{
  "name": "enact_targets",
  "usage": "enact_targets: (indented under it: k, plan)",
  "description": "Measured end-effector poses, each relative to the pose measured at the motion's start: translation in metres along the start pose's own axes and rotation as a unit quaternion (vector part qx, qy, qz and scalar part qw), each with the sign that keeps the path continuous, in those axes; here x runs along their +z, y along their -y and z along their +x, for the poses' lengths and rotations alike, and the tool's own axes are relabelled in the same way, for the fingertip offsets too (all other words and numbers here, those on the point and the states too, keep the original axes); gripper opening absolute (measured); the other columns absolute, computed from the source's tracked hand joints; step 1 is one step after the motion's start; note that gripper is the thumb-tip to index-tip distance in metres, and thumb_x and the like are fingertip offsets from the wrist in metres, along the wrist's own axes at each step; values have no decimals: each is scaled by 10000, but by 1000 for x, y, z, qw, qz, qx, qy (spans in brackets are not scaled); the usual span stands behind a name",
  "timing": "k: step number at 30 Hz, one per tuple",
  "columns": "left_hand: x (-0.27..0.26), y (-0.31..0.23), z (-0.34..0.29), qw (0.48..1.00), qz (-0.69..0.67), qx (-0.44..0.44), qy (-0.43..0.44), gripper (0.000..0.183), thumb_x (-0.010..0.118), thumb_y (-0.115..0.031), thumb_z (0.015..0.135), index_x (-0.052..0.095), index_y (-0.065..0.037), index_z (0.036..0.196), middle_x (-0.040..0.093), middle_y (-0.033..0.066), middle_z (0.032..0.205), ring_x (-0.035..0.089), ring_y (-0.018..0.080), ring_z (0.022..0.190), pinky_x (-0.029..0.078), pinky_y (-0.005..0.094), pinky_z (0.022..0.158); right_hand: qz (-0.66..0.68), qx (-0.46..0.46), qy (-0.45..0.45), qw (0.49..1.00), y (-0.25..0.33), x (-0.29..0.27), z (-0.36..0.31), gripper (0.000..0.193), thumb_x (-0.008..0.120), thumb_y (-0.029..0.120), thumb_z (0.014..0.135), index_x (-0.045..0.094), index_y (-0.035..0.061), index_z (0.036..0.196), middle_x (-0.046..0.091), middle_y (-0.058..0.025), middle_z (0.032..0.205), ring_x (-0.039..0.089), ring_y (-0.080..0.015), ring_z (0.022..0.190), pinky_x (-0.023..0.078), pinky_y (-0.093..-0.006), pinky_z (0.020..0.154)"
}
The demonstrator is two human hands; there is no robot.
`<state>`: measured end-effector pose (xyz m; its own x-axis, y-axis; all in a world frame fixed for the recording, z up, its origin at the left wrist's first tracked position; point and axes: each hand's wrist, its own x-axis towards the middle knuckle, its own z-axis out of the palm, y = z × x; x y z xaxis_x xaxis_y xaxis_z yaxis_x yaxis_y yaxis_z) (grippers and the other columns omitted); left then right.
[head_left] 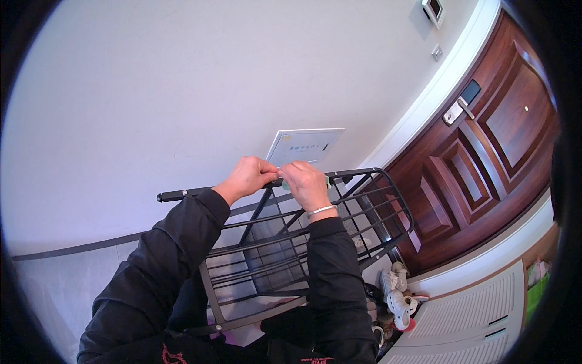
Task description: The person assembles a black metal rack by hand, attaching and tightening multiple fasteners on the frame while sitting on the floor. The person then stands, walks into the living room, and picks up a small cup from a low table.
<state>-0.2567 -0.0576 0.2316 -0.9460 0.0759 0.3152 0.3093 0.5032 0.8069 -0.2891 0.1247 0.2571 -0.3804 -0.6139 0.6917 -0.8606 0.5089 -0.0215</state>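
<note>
A black metal rack with several parallel bars stands in front of me, tilted in the view. Over its far top rail, my left hand pinches with thumb and forefinger. Close against it, my right hand is also closed, fingertips meeting at the same spot. A tiny pale piece shows between the fingertips, too small to name. Something light green peeks out beside my right hand at the rail; most of it is hidden. The rail's left end sticks out free, with small screws along it.
Behind the rack rises a white wall with a panel set low in it. To the right are a brown wooden door with a metal handle, several shoes on the floor, and a white louvred cabinet.
</note>
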Motion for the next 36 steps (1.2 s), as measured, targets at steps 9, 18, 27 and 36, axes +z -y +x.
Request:
enact_targets:
  k: [9, 18, 27, 36]
  plan:
    - [-2, -1, -1, 1000, 3, 8, -15, 154, 708, -164, 812, 732, -50, 912, 694, 126, 739, 624, 140, 633, 507, 313, 636, 43, 52, 5, 998, 2, 1, -1, 89, 682, 131, 820, 687, 118, 908, 620, -42, 778, 623, -248, 683, 497, -338, 577]
    - [0, 0, 0, 1000, 4, 9, -23, 148, 706, -155, 807, 733, -52, 910, 693, 134, 749, 628, 167, 625, 509, 318, 638, 54, 39, -16, 998, 5, 7, 0, 99, 661, 112, 841, 686, 85, 934, 630, -69, 783, 624, -259, 700, 503, -351, 595]
    - [1, 0, 1, 1000, 8, 9, -16, 143, 706, -156, 806, 734, -58, 907, 692, 135, 754, 643, 169, 644, 512, 316, 649, 50, 23, -24, 998, 3, 7, 0, 93, 650, 122, 832, 675, 102, 919, 616, -52, 770, 620, -254, 746, 507, -366, 605]
    - [2, 3, 2, 1000, 5, 20, -12, 135, 704, -148, 807, 735, -62, 906, 684, 127, 732, 617, 156, 626, 507, 314, 636, 61, 20, -14, 998, 2, 6, 0, 107, 634, 107, 822, 666, 108, 924, 607, -47, 780, 614, -254, 763, 509, -374, 612]
